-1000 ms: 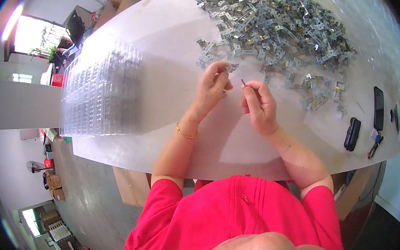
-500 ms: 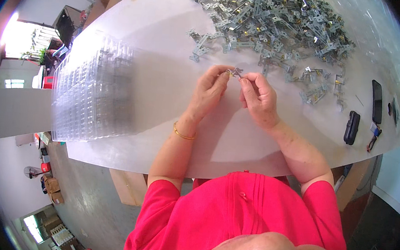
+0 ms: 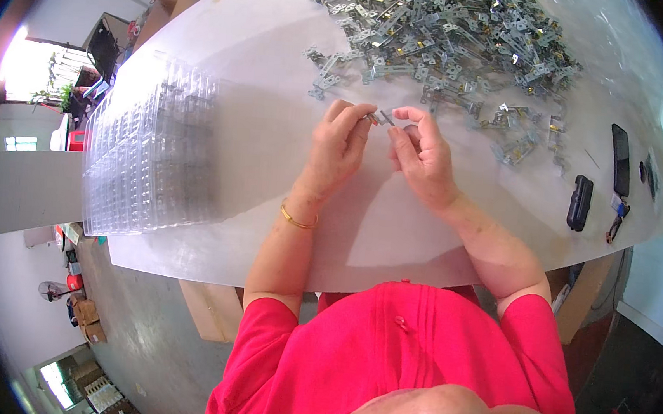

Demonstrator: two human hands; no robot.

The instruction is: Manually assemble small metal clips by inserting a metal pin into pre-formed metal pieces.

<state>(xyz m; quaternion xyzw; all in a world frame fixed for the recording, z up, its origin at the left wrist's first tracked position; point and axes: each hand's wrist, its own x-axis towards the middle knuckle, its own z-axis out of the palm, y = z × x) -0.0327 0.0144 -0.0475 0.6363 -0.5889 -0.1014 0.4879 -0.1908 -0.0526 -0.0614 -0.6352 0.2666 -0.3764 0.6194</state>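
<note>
We've got our 2 hands just apart at upper centre: left hand (image 3: pixel 338 141) pinching a small metal part (image 3: pixel 374 119), right hand (image 3: pixel 422 161) apparently gripping a thin rod (image 3: pixel 387 118) beside it. Looks like the lining-up step; next probably calls for steady fingertips.

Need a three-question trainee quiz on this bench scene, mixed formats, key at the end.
1. True or false: the left hand holds a small metal part.
2. Where does the pile of metal brackets lie, compared with the right hand? A) nearer the person; B) underneath it; C) farther from the person.
3. Fill in: the black phone lies to the ____ of the black oblong case.

Key: 1. True. 2. C. 3. Right.
</note>
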